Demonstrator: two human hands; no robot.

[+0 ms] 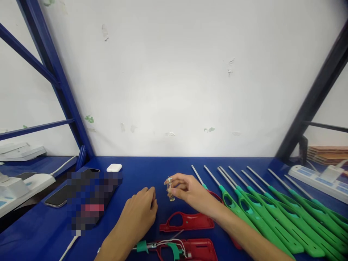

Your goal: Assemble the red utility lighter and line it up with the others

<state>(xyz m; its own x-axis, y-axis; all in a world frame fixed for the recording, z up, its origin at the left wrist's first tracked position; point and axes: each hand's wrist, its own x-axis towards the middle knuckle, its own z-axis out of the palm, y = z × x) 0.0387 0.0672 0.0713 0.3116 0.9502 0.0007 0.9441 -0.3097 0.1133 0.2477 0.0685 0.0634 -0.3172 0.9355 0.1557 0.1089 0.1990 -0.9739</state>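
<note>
Head view: my right hand point(187, 192) pinches a small clear glass vial point(170, 189); my left hand point(140, 212) rests curled and empty on the blue counter point(141, 174), an open red plastic lighter shell point(187, 222) unassembled near the front edge, finished green long-nosed lighters point(261, 214) toward the right edge.

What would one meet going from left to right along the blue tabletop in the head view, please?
Black phone → white earbud case → left hand → small clear vial pinched in the right hand → row of green lighters → white power strip.

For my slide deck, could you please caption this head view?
Right hand pinches a small clear vial above the blue table; left hand rests beside red lighter shells.
</note>
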